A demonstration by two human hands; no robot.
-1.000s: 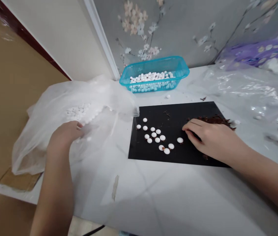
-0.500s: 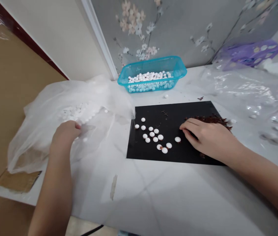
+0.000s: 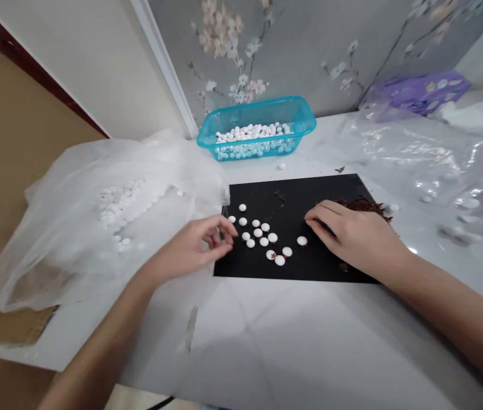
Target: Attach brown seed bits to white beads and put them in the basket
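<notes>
From my remote post I note what appears to be a room in a home: blossom-patterned wall (image 3: 296, 51), white table (image 3: 301, 341), blue plastic basket (image 3: 254, 143). Plastic bags (image 3: 62, 176) and brown cardboard (image 3: 15, 119) suggest a makeshift workroom.

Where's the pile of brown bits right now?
In the head view, the brown pile lies toward the right end of the black mat, just behind the right hand, which partly hides it.

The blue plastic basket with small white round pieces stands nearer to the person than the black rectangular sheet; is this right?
No: in the head view, the blue plastic basket with small white round pieces stands beyond the black rectangular sheet.
</notes>
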